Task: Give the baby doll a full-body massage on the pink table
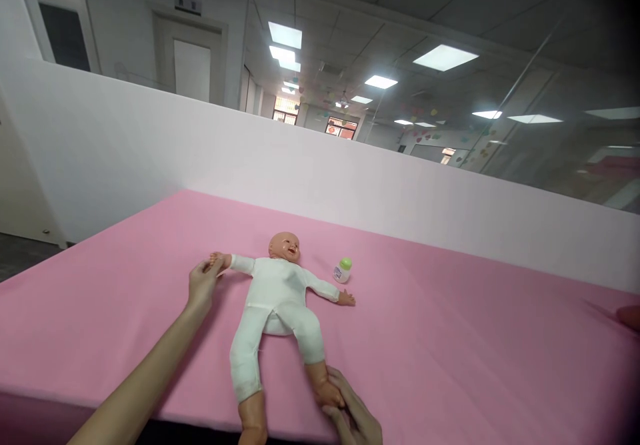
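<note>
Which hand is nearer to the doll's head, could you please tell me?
The left. The left hand holds one of the doll's hands, off to the left of the doll's head; the right hand is at the doll's foot, beyond its body.

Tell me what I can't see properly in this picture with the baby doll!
All in the head view:
- Toes below one leg of the doll: cut off by the bottom edge.
- Part of its other foot: behind the right hand.
- Some doll fingers: covered by the left hand.
- Writing on the little bottle: too small.
- Red thing: cut off by the right edge.
</note>
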`<state>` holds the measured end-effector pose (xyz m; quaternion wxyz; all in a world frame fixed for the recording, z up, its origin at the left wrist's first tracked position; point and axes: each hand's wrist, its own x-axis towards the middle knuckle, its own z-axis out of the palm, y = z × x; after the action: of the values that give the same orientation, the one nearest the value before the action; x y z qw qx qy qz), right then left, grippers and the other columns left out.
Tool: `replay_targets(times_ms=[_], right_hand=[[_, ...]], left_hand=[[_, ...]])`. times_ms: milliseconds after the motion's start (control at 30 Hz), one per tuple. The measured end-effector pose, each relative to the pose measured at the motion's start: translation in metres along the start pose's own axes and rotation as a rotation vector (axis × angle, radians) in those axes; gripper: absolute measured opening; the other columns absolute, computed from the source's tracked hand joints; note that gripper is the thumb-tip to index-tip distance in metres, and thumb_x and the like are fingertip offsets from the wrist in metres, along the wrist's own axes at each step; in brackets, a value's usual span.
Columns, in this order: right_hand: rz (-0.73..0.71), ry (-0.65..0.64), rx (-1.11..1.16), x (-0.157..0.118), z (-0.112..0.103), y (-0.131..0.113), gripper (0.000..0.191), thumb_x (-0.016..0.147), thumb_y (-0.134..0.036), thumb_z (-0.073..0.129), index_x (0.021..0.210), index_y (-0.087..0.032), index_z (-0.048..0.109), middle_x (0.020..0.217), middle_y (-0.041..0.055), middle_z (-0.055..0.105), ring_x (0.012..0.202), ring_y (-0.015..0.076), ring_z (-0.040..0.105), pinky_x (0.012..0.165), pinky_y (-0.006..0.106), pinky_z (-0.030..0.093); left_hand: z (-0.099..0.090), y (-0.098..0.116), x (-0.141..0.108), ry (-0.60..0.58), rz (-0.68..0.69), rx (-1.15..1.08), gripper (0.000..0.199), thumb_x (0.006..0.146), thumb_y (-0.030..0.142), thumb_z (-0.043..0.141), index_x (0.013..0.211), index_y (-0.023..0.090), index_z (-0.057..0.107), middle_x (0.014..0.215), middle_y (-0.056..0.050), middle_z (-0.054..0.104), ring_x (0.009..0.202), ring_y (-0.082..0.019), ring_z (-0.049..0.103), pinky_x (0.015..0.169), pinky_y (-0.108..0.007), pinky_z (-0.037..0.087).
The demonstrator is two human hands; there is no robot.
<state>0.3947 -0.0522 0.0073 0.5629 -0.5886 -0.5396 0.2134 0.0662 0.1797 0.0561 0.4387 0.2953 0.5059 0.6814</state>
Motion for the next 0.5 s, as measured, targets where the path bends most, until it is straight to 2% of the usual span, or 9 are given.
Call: replay_targets(times_ms=[133, 267, 333, 433, 500], right_hand=[[-0.015, -0.11, 0.052, 0.028, 0.011, -0.021, 0.035, 0.081, -0.032, 0.076, 0.115, -0.024, 0.082, 0.124, 0.0077, 0.076, 0.116, 0.0304, 0.072, 0.103, 0.034, 0.057], [-0.003, -0.124, 0.113, 0.049, 0.035, -0.039, 0.037, 0.083, -0.031, 0.075, 0.118, -0.021, 0.08, 0.126, 0.0102, 0.074, 0.118, 0.0308, 0.071, 0.104, 0.038, 0.056], [-0.002, -0.121, 0.147, 0.056, 0.049, -0.043, 0.038, 0.081, -0.03, 0.075, 0.117, -0.02, 0.08, 0.125, 0.0112, 0.075, 0.117, 0.0314, 0.071, 0.103, 0.04, 0.057], [-0.001, -0.107, 0.196, 0.064, 0.066, -0.045, 0.038, 0.079, -0.031, 0.077, 0.114, -0.019, 0.081, 0.124, 0.0123, 0.075, 0.116, 0.0321, 0.071, 0.102, 0.042, 0.057], [0.008, -0.086, 0.216, 0.064, 0.069, -0.047, 0.038, 0.079, -0.033, 0.078, 0.114, -0.018, 0.081, 0.123, 0.0124, 0.075, 0.115, 0.0322, 0.072, 0.102, 0.042, 0.058]], left_hand=[[0.031, 0.011, -0.026, -0.219, 0.376, 0.323, 0.028, 0.081, 0.047, 0.075, 0.094, 0.022, 0.075, 0.099, -0.007, 0.076, 0.091, -0.024, 0.069, 0.078, -0.033, 0.052], [0.055, 0.005, -0.05, -0.407, 0.613, 0.782, 0.02, 0.09, 0.042, 0.065, 0.09, 0.024, 0.074, 0.094, -0.005, 0.075, 0.084, -0.022, 0.066, 0.068, -0.029, 0.041], [0.06, 0.0, -0.057, -0.47, 0.723, 0.965, 0.016, 0.092, 0.032, 0.061, 0.087, 0.023, 0.072, 0.09, -0.005, 0.073, 0.082, -0.021, 0.064, 0.064, -0.029, 0.034], [0.06, -0.004, -0.062, -0.499, 0.784, 1.062, 0.011, 0.089, 0.022, 0.059, 0.086, 0.022, 0.069, 0.089, -0.006, 0.071, 0.083, -0.02, 0.063, 0.062, -0.03, 0.03], [0.056, -0.002, -0.061, -0.482, 0.741, 1.015, 0.012, 0.092, 0.028, 0.059, 0.089, 0.022, 0.069, 0.092, -0.005, 0.071, 0.083, -0.02, 0.063, 0.063, -0.03, 0.032]])
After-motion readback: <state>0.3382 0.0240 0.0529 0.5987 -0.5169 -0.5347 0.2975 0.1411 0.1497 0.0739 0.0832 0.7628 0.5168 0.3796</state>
